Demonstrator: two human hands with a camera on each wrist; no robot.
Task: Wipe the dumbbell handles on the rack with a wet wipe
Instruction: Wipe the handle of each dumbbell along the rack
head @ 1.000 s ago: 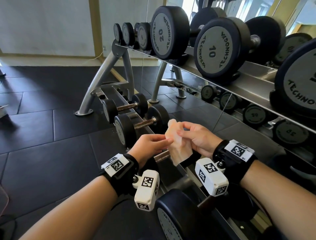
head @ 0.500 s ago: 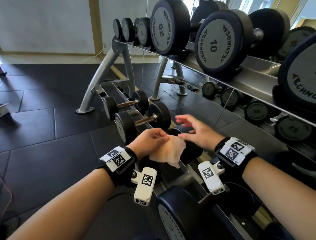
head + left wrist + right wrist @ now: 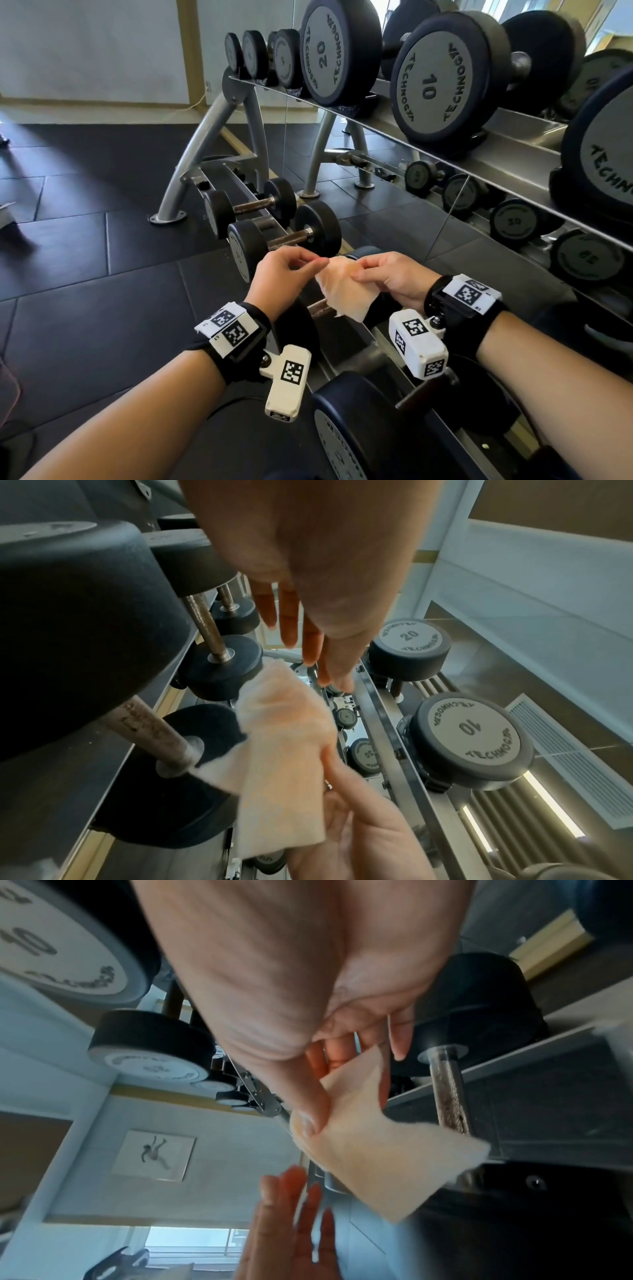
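Dumbbell handle (image 3: 317, 307) mostly hidden behind wet wipe (image 3: 346, 291); rightmost dumbbell (image 3: 603, 150) cut off by frame edge.

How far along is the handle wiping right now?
Nothing looks finished: the lower-rack handles look rusty, and I cannot tell which were wiped. In hand: the right hand pinches the wet wipe above a handle; the left hand, fingers straight in its wrist view, is beside it. Left: wiping the handles.

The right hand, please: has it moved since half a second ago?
Yes. The right hand has drawn back from over the lower rack's black dumbbells towards the left hand, and now pinches the pale crumpled wet wipe.
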